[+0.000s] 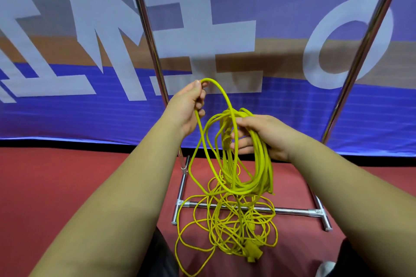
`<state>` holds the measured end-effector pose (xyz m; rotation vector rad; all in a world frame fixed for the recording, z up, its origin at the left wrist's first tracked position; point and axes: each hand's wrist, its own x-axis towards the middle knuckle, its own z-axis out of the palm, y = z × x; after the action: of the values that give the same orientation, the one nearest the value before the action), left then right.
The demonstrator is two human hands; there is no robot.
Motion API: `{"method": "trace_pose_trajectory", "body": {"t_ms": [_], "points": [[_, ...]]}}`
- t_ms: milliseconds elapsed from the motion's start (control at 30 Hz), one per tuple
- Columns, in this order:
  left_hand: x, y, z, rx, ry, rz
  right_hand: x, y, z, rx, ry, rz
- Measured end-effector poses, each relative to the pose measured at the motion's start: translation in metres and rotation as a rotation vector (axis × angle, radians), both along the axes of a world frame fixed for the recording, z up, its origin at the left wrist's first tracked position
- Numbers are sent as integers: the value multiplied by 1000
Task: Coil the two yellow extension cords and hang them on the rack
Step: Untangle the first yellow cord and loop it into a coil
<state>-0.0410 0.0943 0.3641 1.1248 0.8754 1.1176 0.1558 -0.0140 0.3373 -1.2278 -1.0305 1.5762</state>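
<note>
Coils of glossy yellow cord [262, 161] between left hand [186, 108] and right hand [264, 135]

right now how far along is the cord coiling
Early. Several loops are gathered in the right hand. The left hand grips the next loop to add. A loose tangle lies on the floor over the rack's base bar; no coil hangs on the rack in view.
</note>
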Motion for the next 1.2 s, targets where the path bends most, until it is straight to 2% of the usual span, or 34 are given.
{"method": "trace_pose_trajectory", "body": {"t_ms": [133, 200, 333, 400, 533, 633, 733, 867, 1000, 1200], "points": [[1, 7, -15, -77, 240, 143, -7, -6, 9, -30, 119, -22], [1, 8, -23, -37, 385, 177, -8, -7, 11, -35, 192, -45], [5, 3, -31, 152, 919, 185, -3, -1, 9, -48, 233, -125], [12, -1, -33, 90, 1115, 218, 1, 0, 8, -42, 217, -156], [23, -12, -28, 88, 1221, 97, 6, -2, 12, -23, 190, -180], [20, -18, -34, -33, 1283, -151, 10, -4, 17, -23, 169, -186], [17, -18, -52, -183, 1186, -297, 13, -5, 21, -30, 180, -175], [20, -17, -75, -299, 961, -259, 16, -9, 23, -15, 179, -119], [27, -12, -81, -288, 704, -117, 18, -15, 26, -10, 126, -72], [34, -3, -79, -169, 464, 21, 27, -17, 27, 20, 149, -52]]}}
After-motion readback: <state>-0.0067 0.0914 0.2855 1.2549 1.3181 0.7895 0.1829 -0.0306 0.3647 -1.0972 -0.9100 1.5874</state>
